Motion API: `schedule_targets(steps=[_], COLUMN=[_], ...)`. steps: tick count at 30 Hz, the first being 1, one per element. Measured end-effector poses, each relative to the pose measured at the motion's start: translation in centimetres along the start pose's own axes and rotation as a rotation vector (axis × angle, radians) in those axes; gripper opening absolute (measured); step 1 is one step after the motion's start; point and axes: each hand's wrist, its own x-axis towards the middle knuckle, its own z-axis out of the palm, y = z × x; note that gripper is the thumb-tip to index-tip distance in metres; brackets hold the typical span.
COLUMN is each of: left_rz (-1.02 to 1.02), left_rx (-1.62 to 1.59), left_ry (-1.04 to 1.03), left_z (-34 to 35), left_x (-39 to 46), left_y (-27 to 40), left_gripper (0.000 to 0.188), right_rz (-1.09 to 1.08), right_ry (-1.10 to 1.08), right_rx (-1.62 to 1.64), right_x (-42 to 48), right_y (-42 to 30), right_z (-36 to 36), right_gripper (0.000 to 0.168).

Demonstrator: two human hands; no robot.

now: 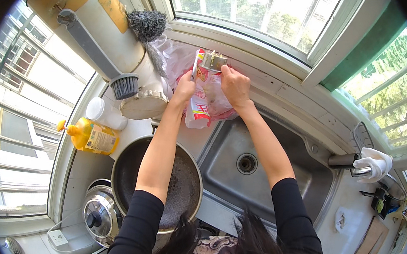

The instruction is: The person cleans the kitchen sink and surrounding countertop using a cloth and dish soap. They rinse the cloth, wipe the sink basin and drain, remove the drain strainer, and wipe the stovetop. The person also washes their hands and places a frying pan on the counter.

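My left hand [186,87] grips a red and white printed plastic packet [199,102] near its upper end. Beside it, my right hand [235,87] pinches the rim of a small metal strainer cup [214,61], tilted over, with bits of food scraps on it. The cup is against the packet's upper part. Beneath both hands lies a pinkish, translucent plastic bag [223,104] in the corner by the window sill. What the bag holds cannot be made out clearly.
A steel sink [268,187] lies at centre right, a large frying pan [185,189] left of it. A yellow pump bottle [100,137], a white-lidded jar [105,113] and a glass-lidded pot [100,211] stand left. A grey brush [91,50] and a steel scourer [147,25] hang above.
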Motion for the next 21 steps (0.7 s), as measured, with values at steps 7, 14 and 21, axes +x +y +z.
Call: schedule_targets(steps=[7, 14, 21], left_rz=[0.001, -0.104, -0.050], left_rx=[0.065, -0.119, -0.100], left_ry=[-0.015, 0.081, -0.005], left_z=[1.4, 2.1, 2.5], left_x=[0.0, -1.2, -0.9], left_y=[-0.4, 1.1, -0.4], left_gripper=[0.048, 0.034, 0.037], right_rz=[-0.043, 0.024, -0.084], right_ry=[-0.155, -0.095, -0.270], right_rx=[-0.088, 0.032, -0.029], right_x=[-2.9, 0.9, -3.0], right_y=[-0.2, 1.1, 1.9], right_z=[3.4, -0.1, 3.1], right_gripper=[0.007, 0.002, 0.001])
